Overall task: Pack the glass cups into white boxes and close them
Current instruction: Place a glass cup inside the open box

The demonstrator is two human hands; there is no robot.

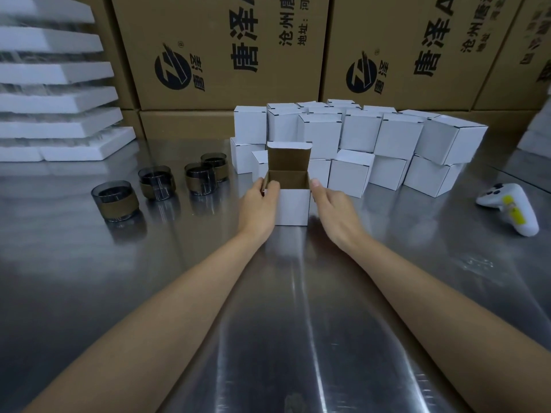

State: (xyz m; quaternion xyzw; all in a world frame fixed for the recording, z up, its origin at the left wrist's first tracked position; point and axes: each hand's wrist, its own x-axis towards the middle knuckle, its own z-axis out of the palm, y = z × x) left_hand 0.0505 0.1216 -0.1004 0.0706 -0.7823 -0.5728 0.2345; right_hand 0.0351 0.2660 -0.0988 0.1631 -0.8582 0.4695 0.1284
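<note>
left hand (258,207) pinches open box (293,207) rim | right hand (334,213) beside it, grip hidden

At 11 o'clock the left brown carton (208,93) bore, printed sideways, a round black logo (173,67) with "唐泽" and an ® mark, large "唐泽", then "沧州唐" and "地址:河", both cut off. At 1 o'clock the right brown carton (399,93) repeated the logo, with "唐泽A" and "沧州唐". Print on the far carton (533,34) at 2 o'clock, and on the yellow sticker (511,208) of the white controller (526,223) at 3 o'clock, was illegible.
</note>
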